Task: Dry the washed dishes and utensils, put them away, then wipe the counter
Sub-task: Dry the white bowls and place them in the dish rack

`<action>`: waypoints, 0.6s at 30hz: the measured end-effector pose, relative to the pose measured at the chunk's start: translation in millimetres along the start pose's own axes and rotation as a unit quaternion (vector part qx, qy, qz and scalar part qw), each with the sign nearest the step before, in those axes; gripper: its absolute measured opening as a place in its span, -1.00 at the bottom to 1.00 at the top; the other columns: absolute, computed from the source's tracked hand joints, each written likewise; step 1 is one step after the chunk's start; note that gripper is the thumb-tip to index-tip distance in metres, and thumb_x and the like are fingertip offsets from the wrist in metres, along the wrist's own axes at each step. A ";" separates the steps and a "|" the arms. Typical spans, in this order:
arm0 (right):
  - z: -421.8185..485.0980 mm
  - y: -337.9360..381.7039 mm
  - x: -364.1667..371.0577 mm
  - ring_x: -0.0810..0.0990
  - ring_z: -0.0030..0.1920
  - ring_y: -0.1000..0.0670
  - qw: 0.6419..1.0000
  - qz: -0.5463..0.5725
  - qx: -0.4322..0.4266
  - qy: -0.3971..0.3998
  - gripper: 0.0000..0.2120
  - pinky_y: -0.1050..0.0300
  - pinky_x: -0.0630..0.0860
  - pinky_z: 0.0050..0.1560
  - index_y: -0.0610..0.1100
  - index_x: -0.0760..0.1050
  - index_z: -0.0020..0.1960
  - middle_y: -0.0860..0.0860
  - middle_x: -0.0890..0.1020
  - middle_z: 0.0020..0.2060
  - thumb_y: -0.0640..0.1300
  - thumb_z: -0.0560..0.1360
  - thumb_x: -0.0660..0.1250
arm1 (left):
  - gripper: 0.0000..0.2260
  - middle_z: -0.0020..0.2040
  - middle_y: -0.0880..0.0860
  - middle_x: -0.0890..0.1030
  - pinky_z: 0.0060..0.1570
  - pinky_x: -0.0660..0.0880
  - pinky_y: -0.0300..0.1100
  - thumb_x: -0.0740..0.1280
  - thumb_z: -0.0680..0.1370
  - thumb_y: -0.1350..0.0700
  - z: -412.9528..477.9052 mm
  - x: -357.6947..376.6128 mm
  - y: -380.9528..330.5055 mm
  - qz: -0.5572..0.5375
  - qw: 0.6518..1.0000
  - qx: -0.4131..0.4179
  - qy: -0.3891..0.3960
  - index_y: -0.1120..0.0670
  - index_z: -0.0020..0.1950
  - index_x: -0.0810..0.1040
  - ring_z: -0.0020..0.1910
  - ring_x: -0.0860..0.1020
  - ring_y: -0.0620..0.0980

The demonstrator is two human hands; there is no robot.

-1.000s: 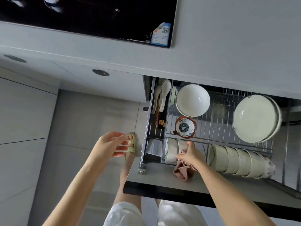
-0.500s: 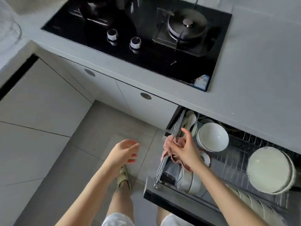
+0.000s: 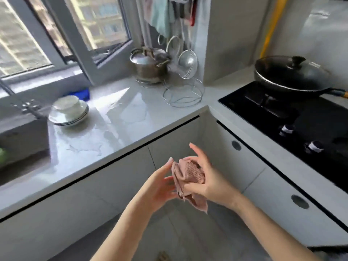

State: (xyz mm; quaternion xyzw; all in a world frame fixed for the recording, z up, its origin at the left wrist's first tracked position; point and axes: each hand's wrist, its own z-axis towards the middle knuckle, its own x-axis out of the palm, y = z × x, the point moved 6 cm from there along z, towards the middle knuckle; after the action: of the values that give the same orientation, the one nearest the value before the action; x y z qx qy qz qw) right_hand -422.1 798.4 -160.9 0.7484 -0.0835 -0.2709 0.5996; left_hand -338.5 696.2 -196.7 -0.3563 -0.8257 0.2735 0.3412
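Observation:
A crumpled pink waffle cloth (image 3: 189,176) sits in my right hand (image 3: 209,178), held in front of the corner cabinets at waist height. My left hand (image 3: 160,183) is beside it, palm turned toward the cloth and fingers spread, its fingertips close to the cloth's edge. A stack of white plates with a white bowl on top (image 3: 68,110) stands on the pale counter (image 3: 120,117) near the sink. Water streaks and puddles shine on that counter between the plates and the corner.
A sink (image 3: 20,144) with a tap lies at the left. A steel pot (image 3: 148,63), wire rack (image 3: 183,93) and hanging strainers fill the corner. A black hob (image 3: 293,117) with a lidded black wok (image 3: 290,74) runs along the right.
The view has swung up from the open dish drawer to the corner counter. My right hand lifted the pink cloth out of the drawer, and my left hand came up beside it.

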 end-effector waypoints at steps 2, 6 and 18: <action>38.9 32.9 35.9 0.53 0.20 0.18 0.998 -0.006 -0.024 0.050 -0.10 0.21 0.48 0.22 0.27 0.03 0.46 0.22 0.41 0.30 -0.34 0.41 0.41 | -0.64 -0.16 0.17 0.67 -0.17 0.58 -0.03 0.25 0.49 -0.10 -14.8 -48.9 -33.1 -0.029 0.998 0.046 -0.024 0.11 -0.18 0.72 -0.24 0.65 0.10; 109.7 81.0 95.8 0.53 0.17 0.26 0.994 -0.033 -0.068 0.082 -0.12 0.31 0.46 0.20 0.32 0.10 0.44 0.23 0.42 0.30 -0.30 0.39 0.46 | -0.77 -0.12 0.19 0.66 -0.19 0.62 -0.04 0.34 0.41 0.03 -42.6 -136.7 -81.0 -0.080 0.986 0.112 -0.096 0.13 -0.06 0.68 -0.21 0.65 0.12; 300.2 147.0 206.9 0.58 0.02 0.27 0.986 0.022 -0.130 0.106 -0.15 0.32 0.54 -0.02 0.27 0.25 0.33 0.13 0.53 0.13 -0.29 0.28 0.57 | -0.78 -0.16 0.04 0.67 0.02 0.55 -0.01 0.28 0.50 -0.03 -29.9 -286.7 -200.9 -0.015 0.978 0.146 -0.148 0.01 -0.03 0.68 -0.14 0.64 -0.02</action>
State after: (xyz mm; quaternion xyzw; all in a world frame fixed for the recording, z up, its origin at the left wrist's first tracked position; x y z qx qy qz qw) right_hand -370.8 410.3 -125.8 0.6867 0.0004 -0.1854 0.7029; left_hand -249.3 360.4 -144.3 -0.2456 -0.8235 0.4358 0.2677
